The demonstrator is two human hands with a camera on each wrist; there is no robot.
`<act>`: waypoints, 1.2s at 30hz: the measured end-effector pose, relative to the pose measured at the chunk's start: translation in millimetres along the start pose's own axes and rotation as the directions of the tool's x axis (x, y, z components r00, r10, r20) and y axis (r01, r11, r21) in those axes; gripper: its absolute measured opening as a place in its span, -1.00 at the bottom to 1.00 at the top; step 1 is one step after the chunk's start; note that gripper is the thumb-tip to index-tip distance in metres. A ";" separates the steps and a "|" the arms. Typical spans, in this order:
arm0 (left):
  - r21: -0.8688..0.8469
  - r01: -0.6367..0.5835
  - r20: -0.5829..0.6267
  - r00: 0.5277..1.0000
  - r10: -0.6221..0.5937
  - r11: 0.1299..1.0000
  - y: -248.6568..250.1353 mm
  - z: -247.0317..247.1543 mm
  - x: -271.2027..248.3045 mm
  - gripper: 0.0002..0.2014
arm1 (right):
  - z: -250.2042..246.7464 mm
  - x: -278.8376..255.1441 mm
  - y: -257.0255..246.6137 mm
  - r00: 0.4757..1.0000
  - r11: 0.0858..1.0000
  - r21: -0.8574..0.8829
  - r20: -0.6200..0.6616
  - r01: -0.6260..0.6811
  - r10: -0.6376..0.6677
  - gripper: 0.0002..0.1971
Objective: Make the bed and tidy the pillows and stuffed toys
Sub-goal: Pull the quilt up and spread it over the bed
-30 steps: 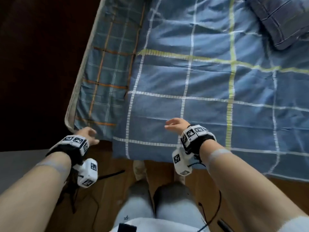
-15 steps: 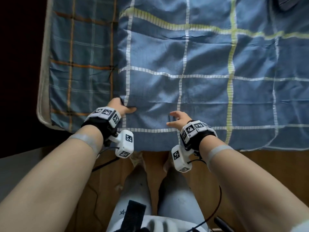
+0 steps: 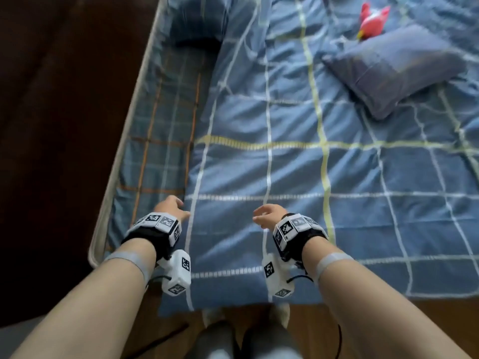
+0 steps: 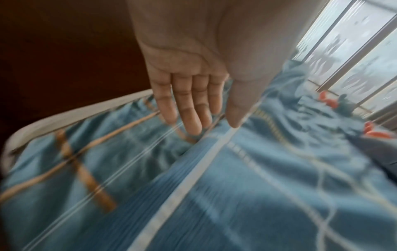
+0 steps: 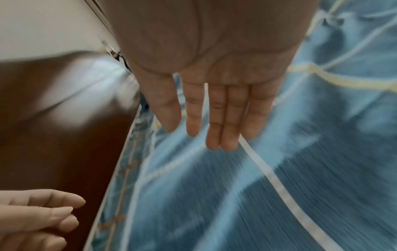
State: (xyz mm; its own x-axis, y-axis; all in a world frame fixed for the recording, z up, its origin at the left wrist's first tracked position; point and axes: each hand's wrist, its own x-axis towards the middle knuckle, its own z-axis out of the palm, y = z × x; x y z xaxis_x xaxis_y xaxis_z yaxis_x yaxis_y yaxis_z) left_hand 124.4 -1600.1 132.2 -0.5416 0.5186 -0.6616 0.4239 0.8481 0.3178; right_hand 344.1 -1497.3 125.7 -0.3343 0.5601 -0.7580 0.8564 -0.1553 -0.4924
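A blue checked duvet covers most of the bed, its left edge lying over a blue sheet with orange lines. My left hand hovers at that duvet edge near the foot of the bed, fingers straight and holding nothing. My right hand hangs open above the duvet a little to the right. A blue pillow lies on the duvet at the far right. A red stuffed toy sits just beyond it. A darker pillow lies at the far left.
Dark wooden furniture runs along the bed's left side. The mattress edge shows pale piping. My legs stand on wooden floor at the foot of the bed. A window is beyond the bed's far end.
The head view has tilted up, so the pillows and the red toy now show. My left hand has let go of the duvet edge and lifted, fingers straight. My right hand stays open.
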 end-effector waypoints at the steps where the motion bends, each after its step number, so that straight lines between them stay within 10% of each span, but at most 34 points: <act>1: 0.003 -0.069 -0.009 0.998 0.069 0.998 14.8 -14.5 -4.6 -0.65 | -13.5 -5.2 -14.0 0.999 0.999 0.018 -0.038 0.038 -0.037 -0.68; 4: -0.030 -0.243 -0.024 0.970 0.242 0.970 57.3 -50.1 -20.8 -0.72 | -45.9 -24.9 -52.8 0.989 0.992 0.052 -0.102 0.114 -0.108 -0.98; 11: -0.132 -0.446 0.014 0.892 0.452 0.885 108.4 -59.2 -46.2 -0.92 | -64.4 -44.1 -76.4 0.964 0.974 0.078 -0.179 0.212 -0.195 -0.75; 15: -0.087 -0.400 0.121 0.905 0.409 0.912 85.5 -11.3 -36.2 -0.95 | -32.6 -31.7 -30.6 0.982 0.991 0.059 -0.148 0.124 -0.114 -0.93; 22: 0.029 -0.302 0.235 0.928 0.287 0.953 38.0 26.8 -21.1 -0.93 | -9.8 -27.2 24.6 0.999 1.000 0.005 -0.041 -0.024 0.024 -0.68; 36: -0.130 -0.384 0.180 0.897 0.403 0.914 93.1 -51.9 20.7 -0.93 | -68.9 -1.7 -75.8 0.981 0.994 0.089 -0.187 0.063 -0.046 -0.82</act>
State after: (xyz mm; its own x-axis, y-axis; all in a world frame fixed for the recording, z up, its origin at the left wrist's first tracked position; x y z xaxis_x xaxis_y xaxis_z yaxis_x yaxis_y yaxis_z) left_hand 115.0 -1504.8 183.4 -0.1845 0.7873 -0.5884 0.5013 0.5903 0.6327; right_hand 306.9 -1430.4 193.9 -0.2934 0.7091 -0.6412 0.7950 -0.1916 -0.5756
